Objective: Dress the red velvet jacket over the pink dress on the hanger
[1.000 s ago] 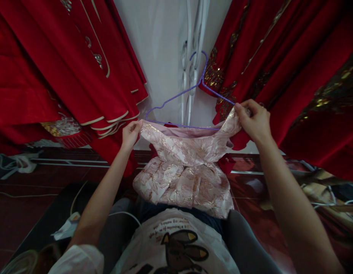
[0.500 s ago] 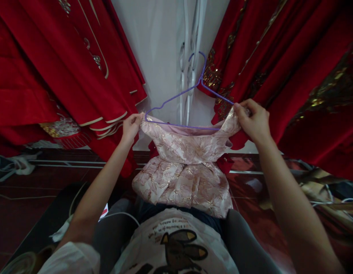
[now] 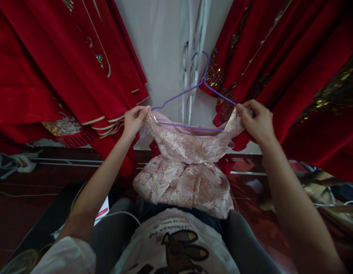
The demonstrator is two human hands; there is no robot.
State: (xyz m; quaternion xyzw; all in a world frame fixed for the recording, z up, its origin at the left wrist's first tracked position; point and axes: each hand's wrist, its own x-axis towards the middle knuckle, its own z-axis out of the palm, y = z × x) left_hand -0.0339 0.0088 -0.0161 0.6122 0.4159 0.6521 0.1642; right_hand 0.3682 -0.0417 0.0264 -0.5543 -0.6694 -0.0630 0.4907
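A pale pink dress (image 3: 190,148) with a shiny gold leaf pattern is stretched between my hands, its skirt gathered over my lap. My left hand (image 3: 134,121) pinches the left shoulder strap, and that end of the purple hanger (image 3: 183,92) lies inside the strap. On the other side my right hand (image 3: 258,120) grips the right strap together with the hanger's right end. The hanger's hook points up and away from me. Its bottom bar runs across the neckline, in front of the pink lining.
Red garments with gold and silver trim hang at the left (image 3: 108,68) and right (image 3: 279,83). Between them are a white panel (image 3: 159,49) and white metal rails (image 3: 188,91). A white card with red print (image 3: 104,210) lies beside my left thigh.
My left hand has drawn the left strap up and over the hanger's left end, which was outside it before. My right hand keeps its hold.
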